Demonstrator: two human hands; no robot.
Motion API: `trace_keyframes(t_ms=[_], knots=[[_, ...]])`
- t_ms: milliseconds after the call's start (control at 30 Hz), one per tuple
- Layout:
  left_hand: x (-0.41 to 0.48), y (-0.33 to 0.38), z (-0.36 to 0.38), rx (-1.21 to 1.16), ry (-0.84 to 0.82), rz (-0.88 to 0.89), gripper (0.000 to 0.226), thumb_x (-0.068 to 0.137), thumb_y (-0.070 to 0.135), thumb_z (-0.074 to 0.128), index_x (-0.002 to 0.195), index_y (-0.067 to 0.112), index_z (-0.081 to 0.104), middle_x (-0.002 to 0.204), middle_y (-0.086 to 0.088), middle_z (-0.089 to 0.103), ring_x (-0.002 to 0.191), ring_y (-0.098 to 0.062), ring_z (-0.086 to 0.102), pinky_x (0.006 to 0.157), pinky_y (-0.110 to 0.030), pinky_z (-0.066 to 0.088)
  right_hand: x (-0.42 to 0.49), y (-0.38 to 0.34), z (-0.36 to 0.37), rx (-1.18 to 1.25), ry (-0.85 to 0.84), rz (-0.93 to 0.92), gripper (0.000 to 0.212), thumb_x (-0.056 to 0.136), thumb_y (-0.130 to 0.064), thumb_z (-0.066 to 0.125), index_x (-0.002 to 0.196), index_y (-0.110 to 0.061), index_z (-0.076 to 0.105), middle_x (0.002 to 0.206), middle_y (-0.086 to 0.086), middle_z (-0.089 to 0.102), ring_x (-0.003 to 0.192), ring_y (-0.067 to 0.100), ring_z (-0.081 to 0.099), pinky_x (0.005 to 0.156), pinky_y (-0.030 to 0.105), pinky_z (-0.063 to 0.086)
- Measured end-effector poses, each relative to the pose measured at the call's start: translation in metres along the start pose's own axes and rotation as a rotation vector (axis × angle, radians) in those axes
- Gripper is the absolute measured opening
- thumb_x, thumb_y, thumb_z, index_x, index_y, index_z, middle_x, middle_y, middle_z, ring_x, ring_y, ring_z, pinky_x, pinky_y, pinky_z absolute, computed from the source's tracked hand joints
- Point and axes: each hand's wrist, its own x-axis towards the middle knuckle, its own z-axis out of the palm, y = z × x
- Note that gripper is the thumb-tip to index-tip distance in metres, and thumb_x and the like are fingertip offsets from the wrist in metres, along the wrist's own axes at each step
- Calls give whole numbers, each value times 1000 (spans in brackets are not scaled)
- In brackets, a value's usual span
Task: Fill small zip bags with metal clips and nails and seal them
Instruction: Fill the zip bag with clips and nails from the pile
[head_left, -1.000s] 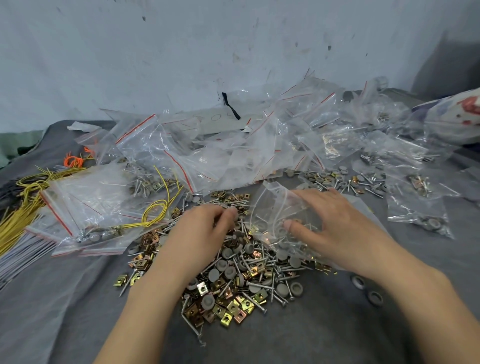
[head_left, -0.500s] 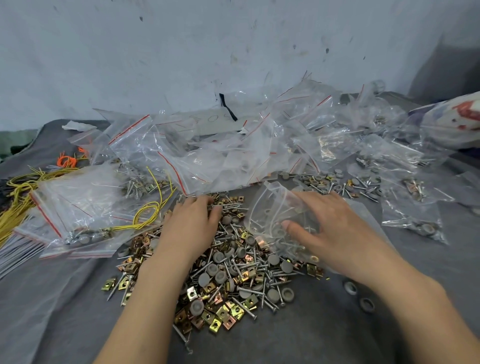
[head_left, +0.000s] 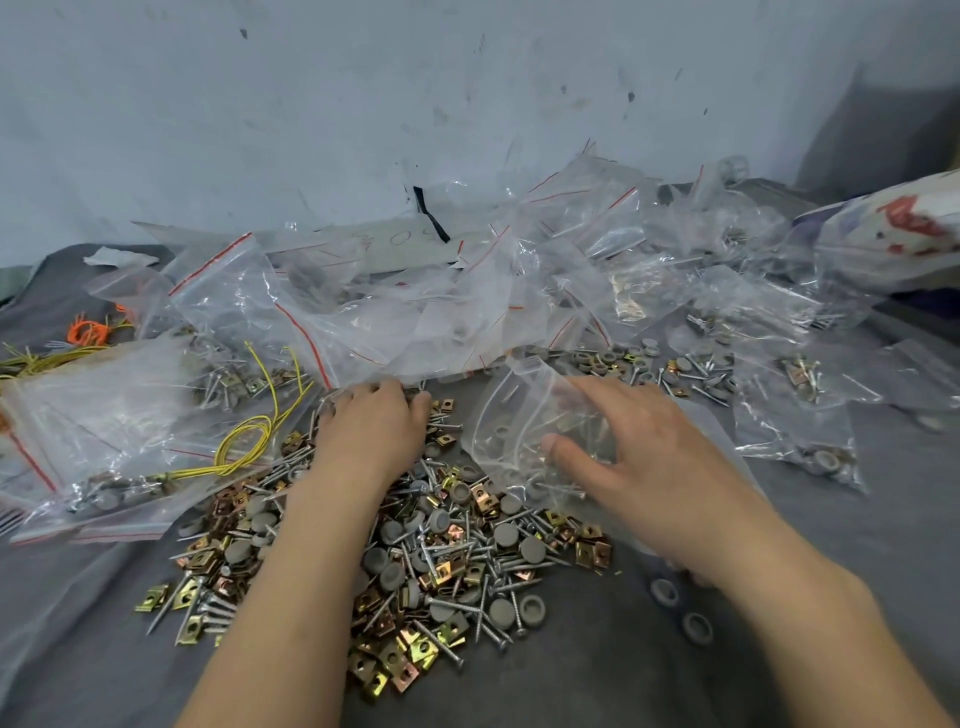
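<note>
A loose pile of brass metal clips (head_left: 415, 649), silver nails (head_left: 441, 613) and grey round caps (head_left: 506, 532) lies on the grey cloth in front of me. My left hand (head_left: 371, 431) reaches into the far edge of the pile, its fingers curled down among the nails; what they hold is hidden. My right hand (head_left: 639, 457) holds a small clear zip bag (head_left: 519, 426) between thumb and fingers, its mouth facing left toward the pile. A few parts show inside the bag.
A heap of clear red-striped zip bags (head_left: 415, 312) covers the back of the cloth. Filled bags (head_left: 800, 436) lie right and at left (head_left: 104, 415). Yellow wire (head_left: 249, 441) and orange ties (head_left: 88, 332) lie at left. Two grey caps (head_left: 680, 608) sit near my right wrist.
My left hand has moved away from me, from the pile's middle to its far edge by the bag heap. My right hand stays holding the bag.
</note>
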Motion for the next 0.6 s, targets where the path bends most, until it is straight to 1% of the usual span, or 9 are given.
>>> trace_keyframes(t_ms=[133,200,267,367,433,500,600], knots=[[-1,18,4,55,-15,25,52,103,47,34,140,12,45,143,-22,42,135,-39,36,109,-49,33,0,5,-6,-6,14,15,54,93,-60,40,143,-39,40,141,-22,47,125,4,39,114,33,26],[-2,27,8,81,-2,37,53,103,47,34,139,11,45,142,-24,41,134,-39,34,107,-49,34,0,9,-9,-17,20,20,53,94,-59,41,143,-39,40,141,-21,47,130,4,37,115,31,24],[-3,34,10,100,9,57,54,102,49,33,137,9,44,140,-25,42,132,-39,36,105,-48,36,0,12,-11,-19,22,30,55,95,-59,40,145,-38,39,144,-20,46,135,4,35,118,33,22],[-2,42,12,123,-2,115,57,100,53,34,137,10,42,138,-22,44,131,-37,38,103,-48,37,-2,16,-14,-13,25,41,57,95,-59,40,146,-36,38,145,-21,44,137,3,32,121,38,21],[-2,48,14,123,10,189,50,102,49,33,137,15,46,136,-17,47,129,-35,41,102,-47,38,-3,18,-16,-4,31,40,56,95,-60,40,146,-37,39,145,-21,44,136,2,32,121,41,21],[-3,53,17,91,26,263,41,103,38,34,135,19,50,134,-11,50,126,-32,43,101,-44,39,-4,19,-17,1,39,39,56,94,-60,39,144,-37,40,143,-21,46,135,2,34,120,43,23],[-8,55,17,55,8,337,35,104,32,35,132,19,52,133,-7,50,124,-29,43,97,-43,40,-4,20,-19,2,47,41,54,93,-59,40,142,-37,43,138,-22,47,133,4,37,120,42,24]])
